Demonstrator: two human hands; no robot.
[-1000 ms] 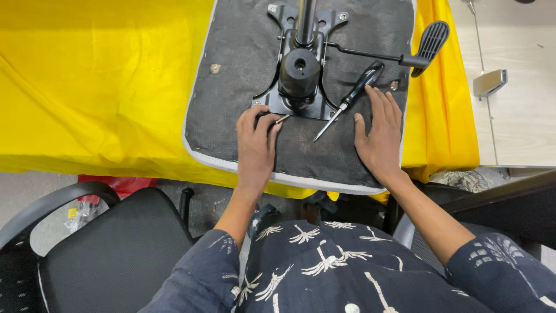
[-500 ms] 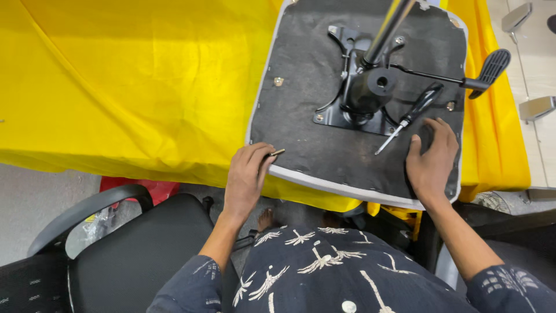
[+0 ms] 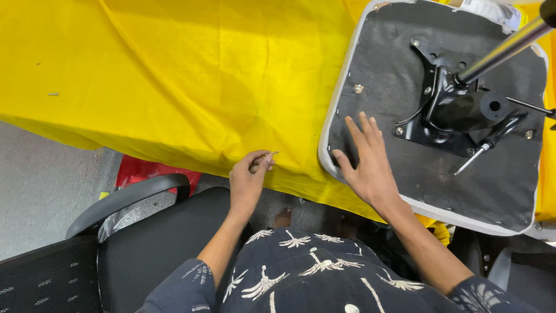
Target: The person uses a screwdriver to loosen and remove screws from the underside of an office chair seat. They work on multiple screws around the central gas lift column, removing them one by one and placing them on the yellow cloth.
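A small screw point(image 3: 267, 155) is being pinched between the thumb and fingertips of the left hand point(image 3: 248, 179), which is being held over the near edge of the yellow cloth point(image 3: 174, 75) covering the table, left of the seat point(image 3: 440, 116). The right hand point(image 3: 368, 165) is being laid open and flat, fingers spread, on the dark underside of the upturned seat at its near left corner. A black bracket point(image 3: 446, 110) with a chrome column point(image 3: 504, 49) is being carried on the seat's far right part. A screwdriver point(image 3: 492, 142) is lying just beside the bracket, well apart from both hands. A black chair point(image 3: 145, 243) is standing near, left of the person.
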